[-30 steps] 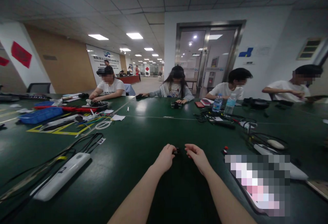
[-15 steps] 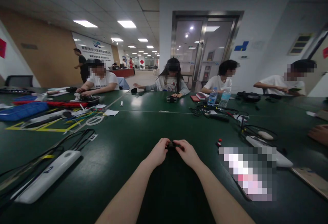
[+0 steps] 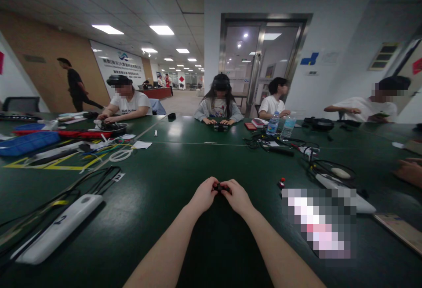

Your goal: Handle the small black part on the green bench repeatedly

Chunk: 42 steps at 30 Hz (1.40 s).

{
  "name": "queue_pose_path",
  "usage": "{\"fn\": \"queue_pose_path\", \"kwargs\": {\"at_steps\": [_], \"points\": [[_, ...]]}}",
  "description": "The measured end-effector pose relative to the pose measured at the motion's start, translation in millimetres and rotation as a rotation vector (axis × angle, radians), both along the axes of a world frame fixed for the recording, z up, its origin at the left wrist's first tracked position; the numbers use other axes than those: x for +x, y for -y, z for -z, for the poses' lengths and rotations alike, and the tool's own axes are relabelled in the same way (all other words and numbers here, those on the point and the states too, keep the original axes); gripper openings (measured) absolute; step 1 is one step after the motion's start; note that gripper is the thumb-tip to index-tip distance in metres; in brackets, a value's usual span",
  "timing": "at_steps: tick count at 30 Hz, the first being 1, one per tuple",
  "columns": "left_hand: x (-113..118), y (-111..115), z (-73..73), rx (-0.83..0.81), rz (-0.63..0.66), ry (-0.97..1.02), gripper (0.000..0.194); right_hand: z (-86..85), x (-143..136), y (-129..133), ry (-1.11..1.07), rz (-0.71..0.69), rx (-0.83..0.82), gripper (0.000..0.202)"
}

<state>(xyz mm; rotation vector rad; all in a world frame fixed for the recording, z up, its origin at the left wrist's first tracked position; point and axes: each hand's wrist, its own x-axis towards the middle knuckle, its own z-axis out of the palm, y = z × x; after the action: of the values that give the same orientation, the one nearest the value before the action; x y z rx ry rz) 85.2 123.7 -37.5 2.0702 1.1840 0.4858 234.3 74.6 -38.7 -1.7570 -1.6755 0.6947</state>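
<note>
Just above the dark green table (image 3: 171,165), a small black object (image 3: 220,187) is pinched between both hands at the centre. My left hand (image 3: 206,193) grips its left end, fingers curled and closed. On the other end, my right hand (image 3: 236,195) has its thumb and fingers closed. The fingertips nearly meet and cover much of the object, so its exact form is too small to make out.
A white power strip (image 3: 61,231) with black cables lies at the left. To the right are a pixelated phone-like item (image 3: 318,224), a small red-topped item (image 3: 281,182) and another white strip (image 3: 346,193). Bottles (image 3: 273,124) and cables stand farther back. Several people sit around.
My hands have drawn slightly closer together around the black object. Across the table, a person's hand has moved in beside the other near a dark device. A person walking at the left has moved farther left.
</note>
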Motion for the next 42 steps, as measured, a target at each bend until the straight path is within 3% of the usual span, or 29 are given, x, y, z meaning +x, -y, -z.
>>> {"fn": "queue_pose_path", "kwargs": {"at_steps": [12, 25, 33, 37, 42], "points": [[-3, -1, -1.5, 0.009, 0.045, 0.039, 0.027, 0.6, -4, -3, 0.006, 0.009, -0.004, 0.016], [-6, -2, -0.8, -0.056, 0.025, 0.069, 0.029, 7.5, 11, -8, -0.386, 0.046, -0.001, 0.023], [-6, 0, -1.6, -0.042, 0.048, 0.118, 0.034, 16.4, 20, -13, -0.638, 0.178, 0.006, 0.029], [-6, -2, 2.1, -0.041, 0.033, 0.142, 0.037, 23.1, 26, -14, -0.801, 0.309, 0.025, 0.033], [-7, -2, 2.5, -0.043, 0.023, 0.168, 0.03, 33.5, 35, -16, -0.965, 0.424, 0.05, 0.031]]}}
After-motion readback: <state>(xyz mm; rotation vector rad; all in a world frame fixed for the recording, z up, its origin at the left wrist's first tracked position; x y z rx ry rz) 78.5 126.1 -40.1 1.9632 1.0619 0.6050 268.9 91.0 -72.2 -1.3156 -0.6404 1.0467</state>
